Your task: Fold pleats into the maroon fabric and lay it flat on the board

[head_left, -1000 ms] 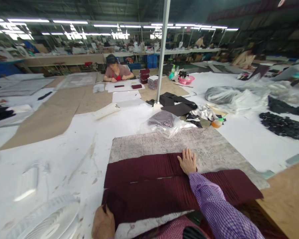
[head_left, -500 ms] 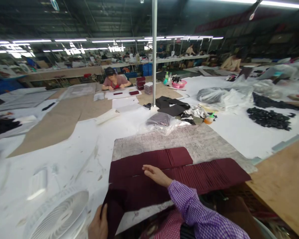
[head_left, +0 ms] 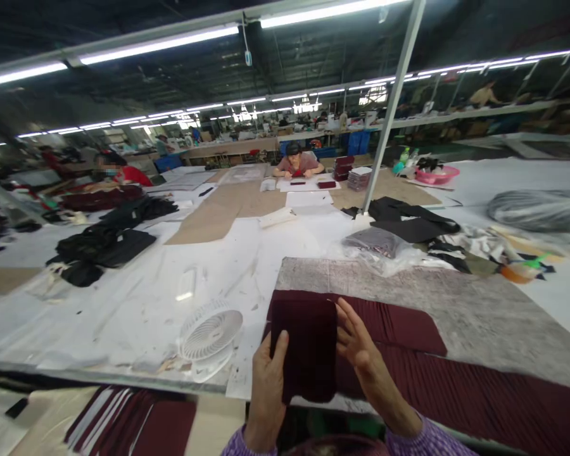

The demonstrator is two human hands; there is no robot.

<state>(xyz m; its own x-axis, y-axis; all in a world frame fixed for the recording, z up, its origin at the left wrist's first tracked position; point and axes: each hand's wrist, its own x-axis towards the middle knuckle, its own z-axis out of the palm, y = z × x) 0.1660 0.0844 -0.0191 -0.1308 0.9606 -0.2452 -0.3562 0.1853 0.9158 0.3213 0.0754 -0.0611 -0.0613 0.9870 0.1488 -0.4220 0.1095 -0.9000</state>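
Observation:
My left hand (head_left: 268, 373) is closed on the left edge of a dark maroon fabric panel (head_left: 310, 348), with the thumb across its front. The panel is held upright before me; whether it is one layer or several cannot be told. My right hand (head_left: 363, 354) is at its right edge, fingers apart and touching the side near the top corner. Behind and to the right, rows of overlapping maroon fabric pieces (head_left: 408, 326) lie fanned out on a grey mottled sheet (head_left: 479, 310).
A white fan (head_left: 211, 335) is left of my hands on the white table (head_left: 137, 323). A plastic-wrapped bundle (head_left: 375, 244) lies behind the grey sheet, near a metal post (head_left: 394, 107). More maroon pieces (head_left: 166, 427) lie low at left. A co-worker (head_left: 298, 161) sits across the table.
The view has swung left. The maroon panel in my left hand is now raised upright in front of me. My right hand has moved from above the laid-out pieces to the panel's right edge.

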